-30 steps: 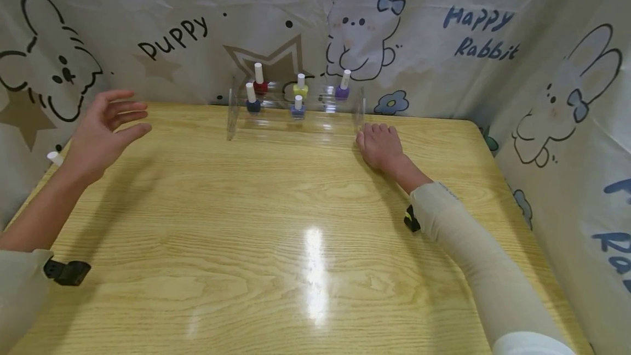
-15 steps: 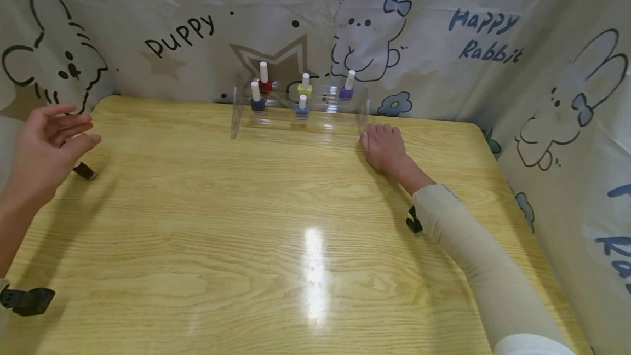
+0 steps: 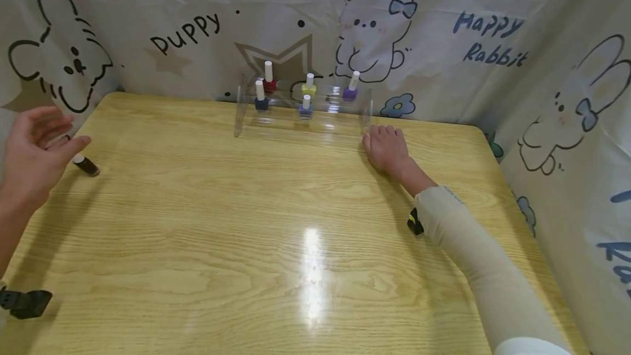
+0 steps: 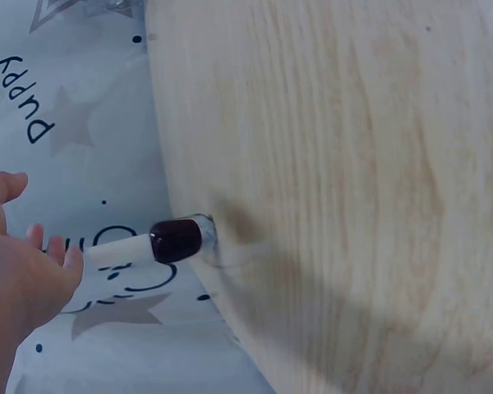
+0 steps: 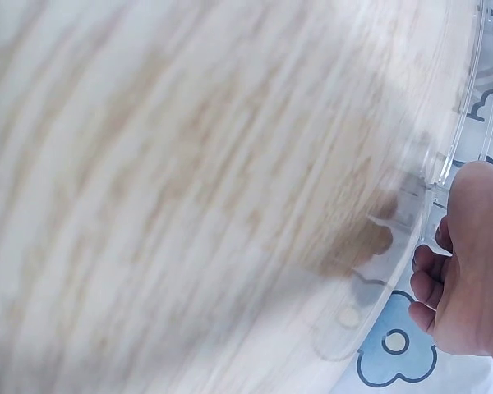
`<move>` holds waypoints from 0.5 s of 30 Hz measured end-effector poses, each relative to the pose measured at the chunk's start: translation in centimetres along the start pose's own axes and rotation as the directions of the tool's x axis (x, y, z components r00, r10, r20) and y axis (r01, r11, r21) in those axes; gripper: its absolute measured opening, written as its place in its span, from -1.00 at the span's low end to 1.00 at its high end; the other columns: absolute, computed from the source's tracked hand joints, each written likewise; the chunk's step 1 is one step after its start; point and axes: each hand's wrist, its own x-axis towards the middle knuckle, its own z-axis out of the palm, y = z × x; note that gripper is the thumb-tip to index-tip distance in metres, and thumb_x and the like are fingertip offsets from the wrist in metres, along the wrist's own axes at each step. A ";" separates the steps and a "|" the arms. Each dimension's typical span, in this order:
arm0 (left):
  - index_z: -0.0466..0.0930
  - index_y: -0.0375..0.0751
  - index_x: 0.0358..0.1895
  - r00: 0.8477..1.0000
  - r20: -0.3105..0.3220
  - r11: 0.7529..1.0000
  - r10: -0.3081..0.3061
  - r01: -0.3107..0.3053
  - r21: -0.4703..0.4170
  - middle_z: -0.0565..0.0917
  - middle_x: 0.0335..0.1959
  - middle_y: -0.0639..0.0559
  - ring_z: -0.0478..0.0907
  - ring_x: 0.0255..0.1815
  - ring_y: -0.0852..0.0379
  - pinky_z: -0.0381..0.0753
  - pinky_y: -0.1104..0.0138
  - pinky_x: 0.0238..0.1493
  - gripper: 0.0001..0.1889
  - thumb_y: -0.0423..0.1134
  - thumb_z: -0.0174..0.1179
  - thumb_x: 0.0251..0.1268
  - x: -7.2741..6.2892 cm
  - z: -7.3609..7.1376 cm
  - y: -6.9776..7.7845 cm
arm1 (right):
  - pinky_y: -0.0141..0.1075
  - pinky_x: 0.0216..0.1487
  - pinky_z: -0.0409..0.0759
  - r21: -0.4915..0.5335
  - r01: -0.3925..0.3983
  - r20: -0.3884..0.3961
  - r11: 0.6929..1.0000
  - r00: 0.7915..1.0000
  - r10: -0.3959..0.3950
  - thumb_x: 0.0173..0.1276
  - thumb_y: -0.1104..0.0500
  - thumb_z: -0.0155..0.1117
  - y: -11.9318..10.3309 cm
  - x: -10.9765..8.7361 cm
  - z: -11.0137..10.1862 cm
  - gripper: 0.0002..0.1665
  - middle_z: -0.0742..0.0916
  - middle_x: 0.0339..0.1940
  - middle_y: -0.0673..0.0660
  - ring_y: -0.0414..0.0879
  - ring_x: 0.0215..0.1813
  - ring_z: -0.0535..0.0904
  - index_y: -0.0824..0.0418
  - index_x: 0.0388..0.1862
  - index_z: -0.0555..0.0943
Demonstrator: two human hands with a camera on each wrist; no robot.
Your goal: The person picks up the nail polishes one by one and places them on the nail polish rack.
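Observation:
At the table's left edge my left hand [image 3: 34,152] is raised with its fingers loosely spread, holding nothing. Just beyond its thumb a dark nail polish bottle [image 3: 86,165] with a white cap lies on its side. The left wrist view shows that bottle [image 4: 177,240] at the table's edge, its cap pointing toward my fingers. My right hand [image 3: 386,149] is at the right end of a clear display rack [image 3: 240,111]. In the right wrist view its fingers [image 5: 427,287] are curled, with the thumb right at the rack's corner.
Several nail polish bottles stand on the rack: a red one [image 3: 269,84] and a yellow one [image 3: 309,90] among them, plus a purple one [image 3: 350,93]. Navy [image 3: 261,104] and blue [image 3: 305,110] bottles stand lower down. A printed curtain [image 3: 192,70] hangs behind the wooden table [image 3: 222,207].
My left hand has moved left and a little toward me, uncovering the dark nail polish bottle on the table. My right hand stays at the rack's end. The view has shifted slightly.

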 end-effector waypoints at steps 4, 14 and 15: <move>0.19 0.05 0.49 0.999 -0.007 0.998 -0.036 0.036 0.043 0.37 0.11 0.48 0.30 0.30 0.33 0.10 0.50 0.38 -0.35 -0.36 0.18 0.41 -0.2 -0.3 -0.4 | 0.11 0.09 0.27 0.003 -0.003 0.003 1.000 1.000 0.003 0.63 -0.03 -0.48 0.0 0.0 0.0 -0.50 0.53 -0.03 0.35 0.30 0.06 0.37 0.34 -0.12 0.32; 0.13 0.05 0.51 0.995 -0.037 0.993 -0.095 0.097 0.069 0.34 0.20 0.42 0.20 0.40 0.30 0.04 0.60 0.35 -0.35 -0.31 0.14 0.44 -0.2 -0.6 -0.9 | 0.11 0.09 0.27 -0.004 -0.002 -0.003 1.000 1.000 0.002 0.64 -0.02 -0.46 0.0 0.0 0.0 -0.50 0.55 -0.03 0.36 0.31 0.09 0.39 0.34 -0.14 0.34; 0.12 0.05 0.51 0.994 -0.040 0.992 -0.099 0.101 0.073 0.34 0.20 0.42 0.19 0.40 0.30 0.04 0.60 0.35 -0.35 -0.31 0.14 0.45 -0.2 -0.6 -1.0 | 0.11 0.08 0.28 -0.005 -0.002 -0.002 1.000 1.000 0.002 0.64 -0.01 -0.47 0.0 0.0 0.0 -0.50 0.55 -0.04 0.36 0.31 0.08 0.39 0.34 -0.14 0.34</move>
